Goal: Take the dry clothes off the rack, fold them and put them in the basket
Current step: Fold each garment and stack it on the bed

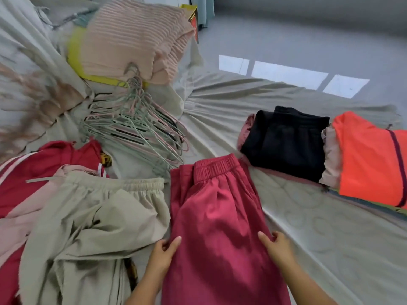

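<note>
Currently both hands hold a pair of crimson trousers (211, 205), which lies flat on the grey-green bed sheet (308, 227) with its elastic waistband pointing away from the person. The left hand (164, 253) pinches the trousers' left edge, thumb on top of the cloth and fingers curled at the edge. The right hand (277, 246) pinches the right edge in the same way, thumb lying on the fabric.

Touching the crimson trousers' left side is a rumpled pair of beige trousers (94, 223), and farther left of those lies a red jacket with white stripes (33, 170). Beyond the waistband and to its left sits a loose heap of clothes hangers (136, 126). Farther off in that direction a folded pink ribbed garment (132, 40) rests on a yellow object (74, 53) that I cannot identify. Close beside the waistband on its right lies a folded black garment (286, 142), and against that one's far side a folded orange garment (370, 159).
</note>
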The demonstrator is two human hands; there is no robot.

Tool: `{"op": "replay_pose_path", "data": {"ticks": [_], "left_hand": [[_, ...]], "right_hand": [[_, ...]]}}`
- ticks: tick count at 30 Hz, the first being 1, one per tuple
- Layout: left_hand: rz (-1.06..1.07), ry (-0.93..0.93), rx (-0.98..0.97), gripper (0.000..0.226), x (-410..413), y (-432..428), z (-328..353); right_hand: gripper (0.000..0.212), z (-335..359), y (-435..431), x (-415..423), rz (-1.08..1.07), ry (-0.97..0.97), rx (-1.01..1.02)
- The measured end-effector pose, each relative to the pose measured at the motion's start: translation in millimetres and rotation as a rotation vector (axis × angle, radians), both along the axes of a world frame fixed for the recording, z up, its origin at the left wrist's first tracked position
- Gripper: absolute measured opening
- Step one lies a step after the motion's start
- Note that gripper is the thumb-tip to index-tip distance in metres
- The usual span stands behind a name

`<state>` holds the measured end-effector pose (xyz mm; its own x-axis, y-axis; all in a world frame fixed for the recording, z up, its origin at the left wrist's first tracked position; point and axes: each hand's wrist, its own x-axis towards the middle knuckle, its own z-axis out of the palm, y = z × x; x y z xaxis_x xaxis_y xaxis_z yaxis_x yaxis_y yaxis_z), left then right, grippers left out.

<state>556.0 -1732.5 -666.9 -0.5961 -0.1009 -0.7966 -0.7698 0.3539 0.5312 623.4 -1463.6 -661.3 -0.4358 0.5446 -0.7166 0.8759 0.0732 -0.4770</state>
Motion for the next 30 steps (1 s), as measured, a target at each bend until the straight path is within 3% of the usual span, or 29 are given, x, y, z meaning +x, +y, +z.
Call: {"op": "replay_pose_path", "data": {"ticks": [2, 3, 7, 11, 17, 21, 25, 28, 30], "left_hand": [[0.026, -0.035, 0.069, 0.077, -6.9, 4.1, -9.4], [0.039, -0.053, 0.112, 0.074, -9.2, 5.3, -11.2], [0.128, -0.065, 0.253, 0.018, -16.7, 12.2, -2.9], [0.231, -0.013, 0.302, 0.015, -19.2, 10.9, 12.6], [0.207, 0.113, 0.377, 0.019, -35.7, 21.7, 54.1], [0.151, 0.307, 0.445, 0.016, -64.9, 51.1, 112.4], [0.074, 0.534, 0.465, 0.016, -85.2, 76.7, 172.3], [-0.003, 0.609, 0.469, 0.018, -72.7, 80.7, 195.3], [-0.015, 0.581, 0.488, 0.016, -53.9, 75.7, 186.3]], "right_hand": [[0.056, -23.6, 9.9, -2.2, -0.042, 0.015, -0.052], [0.052, -27.7, 12.6, -4.7, -0.066, 0.024, -0.095], [0.031, -7.2, 18.8, -17.1, -0.185, 0.055, -0.465], [0.019, 23.4, 28.5, -21.6, -0.231, 0.095, -0.646], [0.021, 64.5, 49.9, -23.3, -0.323, 0.280, -0.641], [0.024, 110.5, 69.0, -43.5, -0.376, 0.479, -0.603], [0.042, 165.0, 84.0, -54.5, -0.337, 0.720, -0.533], [0.026, 189.3, 87.6, -39.3, -0.258, 0.845, -0.465], [0.053, 178.5, 87.3, -15.3, -0.190, 0.789, -0.361]]}}
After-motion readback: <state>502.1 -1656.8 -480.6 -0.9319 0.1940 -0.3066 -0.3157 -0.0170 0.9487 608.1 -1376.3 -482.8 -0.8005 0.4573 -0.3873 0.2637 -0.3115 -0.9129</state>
